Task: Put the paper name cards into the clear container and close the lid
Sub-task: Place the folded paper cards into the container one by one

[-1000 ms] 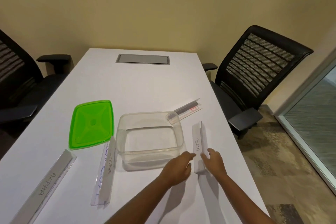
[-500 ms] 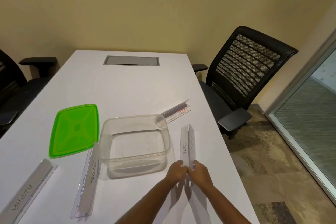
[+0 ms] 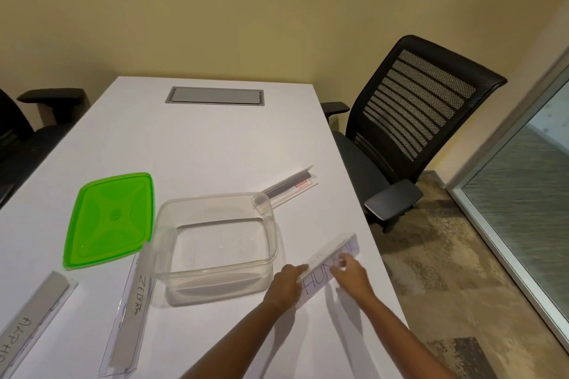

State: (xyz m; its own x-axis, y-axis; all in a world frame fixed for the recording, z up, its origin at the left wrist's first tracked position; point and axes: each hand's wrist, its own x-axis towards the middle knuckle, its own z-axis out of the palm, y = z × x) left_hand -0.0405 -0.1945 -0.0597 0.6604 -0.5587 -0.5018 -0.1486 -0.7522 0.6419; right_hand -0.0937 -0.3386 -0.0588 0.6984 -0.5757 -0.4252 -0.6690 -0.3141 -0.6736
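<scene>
The clear container [image 3: 215, 271] stands open on the white table [image 3: 200, 148], with nothing inside. Its green lid [image 3: 109, 220] lies flat to the left, touching the rim. Right of the container, both hands hold a white paper name card [image 3: 331, 264] unfolded and tilted, with large handwritten letters showing. My left hand [image 3: 284, 286] grips its near end; my right hand [image 3: 351, 275] pinches its middle. A "ZEBRA" card in a clear holder [image 3: 131, 314] lies left of the container. An "ALPHA" card holder [image 3: 30, 320] lies at the far left. Another clear holder [image 3: 289, 189] lies behind the container.
Black office chairs stand at the right [image 3: 409, 132] and left [image 3: 27, 126] of the table. A grey cable hatch [image 3: 215, 96] is set in the far end. The table's right edge runs just beside my right hand. A glass partition [image 3: 529, 181] is at far right.
The folded card that lay flat beside the container has been lifted, opened out and turned at a slant, showing a different written side. Both hands shifted right along it.
</scene>
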